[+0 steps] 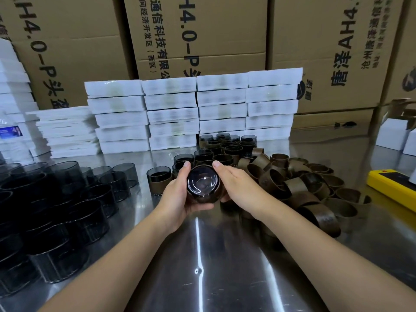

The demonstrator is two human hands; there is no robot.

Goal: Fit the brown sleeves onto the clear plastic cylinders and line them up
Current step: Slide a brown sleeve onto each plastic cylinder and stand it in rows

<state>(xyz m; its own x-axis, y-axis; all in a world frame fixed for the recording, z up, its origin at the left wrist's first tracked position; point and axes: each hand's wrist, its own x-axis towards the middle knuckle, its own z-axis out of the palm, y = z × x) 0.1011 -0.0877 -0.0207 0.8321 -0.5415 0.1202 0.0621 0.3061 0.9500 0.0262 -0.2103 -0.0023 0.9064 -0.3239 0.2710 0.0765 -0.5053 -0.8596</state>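
Clear plastic cylinder (pixel 203 184), end-on toward you in its brown sleeve (pixel 201 199), is held above the bench (pixel 225 255). Your left hand (pixel 177 194) and right hand (pixel 236 188) have their fingers curled round it. It's probably light, stiff and slippery, so grip the sleeve, not the glossy rim.

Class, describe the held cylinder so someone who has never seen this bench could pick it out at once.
Start at the steel table, bare cylinders massed at its left, a heap of brown sleeves at its right. Between them, the left hand and right hand hold one sleeved cylinder. It alone is tipped, its glossy end facing the camera.
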